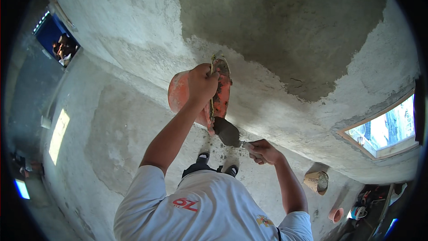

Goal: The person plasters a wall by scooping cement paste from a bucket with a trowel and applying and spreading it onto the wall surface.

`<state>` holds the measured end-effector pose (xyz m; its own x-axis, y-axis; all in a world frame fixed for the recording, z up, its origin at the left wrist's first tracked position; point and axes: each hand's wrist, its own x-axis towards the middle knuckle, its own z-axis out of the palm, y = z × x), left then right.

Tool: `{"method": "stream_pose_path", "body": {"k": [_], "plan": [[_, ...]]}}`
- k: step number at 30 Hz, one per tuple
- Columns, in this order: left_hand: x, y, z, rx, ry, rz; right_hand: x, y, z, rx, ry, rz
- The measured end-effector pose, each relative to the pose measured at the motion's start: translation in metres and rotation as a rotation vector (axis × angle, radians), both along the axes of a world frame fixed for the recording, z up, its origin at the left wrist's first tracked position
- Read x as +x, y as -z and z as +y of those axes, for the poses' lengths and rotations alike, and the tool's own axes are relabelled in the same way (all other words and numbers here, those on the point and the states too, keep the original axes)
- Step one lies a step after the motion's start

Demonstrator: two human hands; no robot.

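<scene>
My left hand (203, 82) grips the rim of an orange-red plastic bucket (178, 93), its fingers curled over the edge. The bucket hangs tilted in front of the wall, and grey mortar smears its inside. In my right hand (267, 151), the handle of a trowel (226, 132) is held closed in the fingers. Its dark grey blade reaches the lower part of the bucket's rim; whether the two touch, I cannot tell. Above the bucket, a broad dark patch of damp-looking plaster (276, 22) covers part of the pale wall (133, 22).
At the right is a framed window opening (385, 125). Below it on the floor stand an open paper sack (316, 182), a small reddish tub (335, 215) and a white pail (357, 213) beside clutter. Someone sits by a blue doorway (51, 31) at far left.
</scene>
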<state>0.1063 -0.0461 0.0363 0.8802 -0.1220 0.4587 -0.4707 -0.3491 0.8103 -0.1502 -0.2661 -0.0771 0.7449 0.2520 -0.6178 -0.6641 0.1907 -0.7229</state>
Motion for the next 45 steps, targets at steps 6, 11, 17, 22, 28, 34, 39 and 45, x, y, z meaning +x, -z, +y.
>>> {"method": "stream_pose_path", "body": {"k": [6,11,17,22,28,34,39,45], "plan": [[0.004,0.006,0.025,-0.118,-0.088,0.137,-0.024,0.028,0.017,0.614,0.083,-0.076],[0.017,0.058,0.07,-0.757,0.141,0.395,-0.048,0.038,0.016,0.838,0.267,-0.173],[-0.022,0.058,0.091,-0.59,0.165,0.472,-0.044,0.033,-0.016,0.083,0.803,-0.575],[-0.03,0.098,0.11,-0.396,0.139,0.524,-0.003,0.072,-0.047,-0.667,1.163,-0.727],[-0.035,0.111,0.12,-0.341,0.065,0.608,0.053,0.1,-0.069,-1.138,1.156,-0.65],[-0.047,0.094,0.121,-0.399,0.056,0.619,0.099,0.115,-0.078,-1.337,1.187,-0.621],[-0.046,0.101,0.121,-0.41,0.051,0.643,0.121,0.129,-0.09,-1.478,1.041,-0.488],[-0.046,0.105,0.117,-0.37,0.027,0.639,0.094,0.152,-0.084,-1.423,0.837,-0.477]]}}
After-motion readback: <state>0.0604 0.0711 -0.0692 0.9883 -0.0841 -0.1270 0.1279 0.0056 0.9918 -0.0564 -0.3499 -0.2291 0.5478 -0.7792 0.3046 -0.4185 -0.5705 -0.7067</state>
